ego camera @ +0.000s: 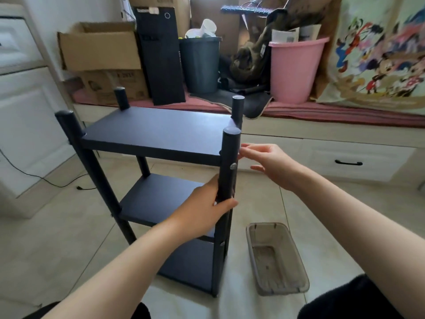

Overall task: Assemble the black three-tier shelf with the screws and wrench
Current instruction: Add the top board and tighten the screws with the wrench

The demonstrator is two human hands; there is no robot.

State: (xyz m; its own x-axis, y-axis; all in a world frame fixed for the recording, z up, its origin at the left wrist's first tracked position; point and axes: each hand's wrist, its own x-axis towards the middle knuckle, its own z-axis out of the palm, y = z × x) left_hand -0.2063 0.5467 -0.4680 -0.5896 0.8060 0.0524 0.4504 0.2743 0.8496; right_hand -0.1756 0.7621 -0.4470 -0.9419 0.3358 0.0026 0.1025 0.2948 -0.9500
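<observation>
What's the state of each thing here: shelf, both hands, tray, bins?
shelf: upright on the floor, three boards on four posts
left hand: grips the near right post
right hand: fingertips at that post's top, pinch unclear
clear tray: on the floor, looks empty
pink bucket: upright, papers inside
grey bin: upright, full

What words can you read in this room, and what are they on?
None can be read for sure.
Tall black flat box: white lettering at its top, too blurred.
Lower brown cardboard box: dark print, too blurred.
Papers in the pink plastic bucket: print too small.

Matt black shelf (pixel 156 132); translucent plastic tray (pixel 299 270); glossy floor tiles (pixel 322 203).
</observation>
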